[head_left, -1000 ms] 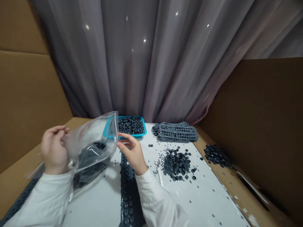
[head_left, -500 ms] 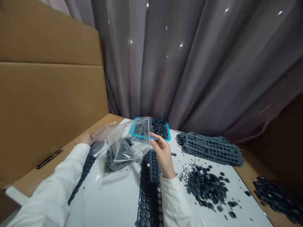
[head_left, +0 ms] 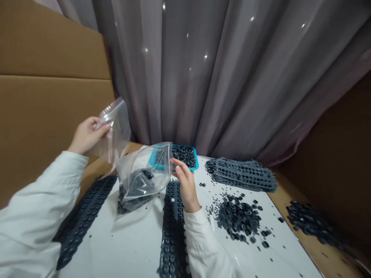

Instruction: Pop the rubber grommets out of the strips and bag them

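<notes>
My left hand (head_left: pixel 87 134) is raised at the left, fingers closed on an empty clear plastic bag (head_left: pixel 114 129) that hangs in the air. My right hand (head_left: pixel 185 183) pinches the open rim of a second clear bag (head_left: pixel 142 175), which rests on the white table (head_left: pixel 139 247) and holds several small black rubber rings. Under my right wrist lies a long black rubber strip (head_left: pixel 172 224) of ring shapes.
A blue tray (head_left: pixel 185 156) of black rings stands at the back. Grey perforated strips (head_left: pixel 243 173) are stacked to the right, with a loose pile of rings (head_left: pixel 237 218) in front and another pile (head_left: pixel 313 224) at the far right. Another black strip (head_left: pixel 84 216) lies left. Cardboard walls flank the table.
My left hand has lifted up off the table with a second, empty bag. The filled bag stays on the table, held by my right hand. The camera has turned slightly.
</notes>
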`<state>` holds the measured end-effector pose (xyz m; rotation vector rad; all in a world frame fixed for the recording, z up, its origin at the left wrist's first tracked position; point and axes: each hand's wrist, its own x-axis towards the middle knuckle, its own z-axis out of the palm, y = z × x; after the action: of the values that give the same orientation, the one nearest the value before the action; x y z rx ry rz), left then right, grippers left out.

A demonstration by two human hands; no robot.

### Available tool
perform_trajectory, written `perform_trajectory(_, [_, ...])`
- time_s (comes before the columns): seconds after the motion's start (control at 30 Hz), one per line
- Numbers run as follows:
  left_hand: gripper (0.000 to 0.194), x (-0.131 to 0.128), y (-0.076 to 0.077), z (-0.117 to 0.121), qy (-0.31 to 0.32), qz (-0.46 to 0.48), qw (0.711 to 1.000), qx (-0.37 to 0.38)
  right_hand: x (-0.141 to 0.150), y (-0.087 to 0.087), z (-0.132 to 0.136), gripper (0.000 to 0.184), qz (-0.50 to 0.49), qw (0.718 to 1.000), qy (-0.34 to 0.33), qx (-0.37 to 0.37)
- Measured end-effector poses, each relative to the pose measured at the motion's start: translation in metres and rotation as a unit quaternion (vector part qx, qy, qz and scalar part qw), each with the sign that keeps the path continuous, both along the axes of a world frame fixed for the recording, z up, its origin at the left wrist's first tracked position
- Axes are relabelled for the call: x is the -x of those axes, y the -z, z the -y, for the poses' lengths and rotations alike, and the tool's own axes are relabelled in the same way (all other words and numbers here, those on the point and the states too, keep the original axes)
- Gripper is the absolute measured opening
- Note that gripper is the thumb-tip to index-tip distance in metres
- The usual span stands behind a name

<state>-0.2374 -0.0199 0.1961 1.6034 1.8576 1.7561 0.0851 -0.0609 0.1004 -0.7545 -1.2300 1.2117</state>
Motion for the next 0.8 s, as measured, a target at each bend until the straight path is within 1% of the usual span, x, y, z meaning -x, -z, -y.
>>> perform_trajectory(0.03, [0.036, -0.016, -0.018, -0.001, 0.021, 0.003, 1.0, -0.017, 0.0, 0.002, -0.003, 0.037, -0.018, 1.0, 0.005, 0.009])
perform_trajectory(0.07, [0.033, -0.032, -0.034, -0.003, 0.062, 0.024, 0.997, -0.03, -0.001, 0.005, -0.006, 0.04, -0.034, 0.999, 0.01, 0.02])
perform_trajectory(0.1, [0.029, -0.05, -0.05, -0.004, 0.124, 0.061, 0.99, -0.031, -0.002, 0.008, -0.009, 0.042, -0.049, 0.998, 0.016, 0.033])
perform_trajectory(0.17, [0.023, -0.085, -0.075, -0.008, 0.241, 0.137, 0.96, -0.033, -0.005, 0.015, -0.017, 0.048, -0.082, 0.995, 0.023, 0.055])
perform_trajectory(0.2, [0.022, -0.102, -0.083, -0.011, 0.295, 0.159, 0.942, -0.031, -0.007, 0.017, -0.02, 0.051, -0.104, 0.992, 0.02, 0.062])
perform_trajectory(0.23, [0.021, -0.119, -0.089, -0.014, 0.348, 0.178, 0.92, -0.024, -0.009, 0.019, -0.023, 0.053, -0.129, 0.989, 0.014, 0.065])
perform_trajectory(0.3, [0.016, -0.15, -0.09, -0.023, 0.437, 0.223, 0.871, -0.02, -0.015, 0.02, -0.026, 0.057, -0.179, 0.982, -0.009, 0.061])
perform_trajectory(0.37, [0.017, -0.177, -0.081, -0.033, 0.506, 0.262, 0.822, 0.022, -0.022, 0.018, -0.027, 0.063, -0.214, 0.975, -0.03, 0.045])
perform_trajectory(0.4, [0.021, -0.189, -0.074, -0.038, 0.523, 0.272, 0.806, 0.048, -0.025, 0.017, -0.027, 0.068, -0.224, 0.973, -0.035, 0.034])
perform_trajectory(0.43, [0.024, -0.199, -0.066, -0.043, 0.53, 0.272, 0.799, 0.086, -0.028, 0.016, -0.027, 0.075, -0.232, 0.972, -0.037, 0.02])
perform_trajectory(0.47, [0.025, -0.207, -0.058, -0.047, 0.519, 0.268, 0.803, 0.119, -0.031, 0.015, -0.027, 0.082, -0.239, 0.97, -0.037, 0.008])
perform_trajectory(0.53, [0.021, -0.216, -0.046, -0.053, 0.468, 0.253, 0.831, 0.163, -0.036, 0.015, -0.027, 0.093, -0.258, 0.965, -0.034, 0.008])
perform_trajectory(0.6, [0.018, -0.214, -0.042, -0.058, 0.423, 0.239, 0.856, 0.173, -0.039, 0.017, -0.029, 0.093, -0.276, 0.96, -0.021, 0.036])
perform_trajectory(0.63, [0.017, -0.21, -0.044, -0.062, 0.411, 0.235, 0.864, 0.168, -0.04, 0.018, -0.03, 0.09, -0.279, 0.959, -0.01, 0.052])
perform_trajectory(0.7, [0.014, -0.193, -0.055, -0.069, 0.399, 0.225, 0.879, 0.132, -0.041, 0.022, -0.033, 0.085, -0.272, 0.96, 0.01, 0.065])
perform_trajectory(0.73, [0.012, -0.181, -0.062, -0.074, 0.388, 0.216, 0.89, 0.102, -0.041, 0.023, -0.034, 0.083, -0.267, 0.961, 0.016, 0.064])
perform_trajectory(0.8, [0.011, -0.152, -0.077, -0.085, 0.343, 0.164, 0.924, 0.028, -0.041, 0.026, -0.035, 0.08, -0.258, 0.964, 0.016, 0.064])
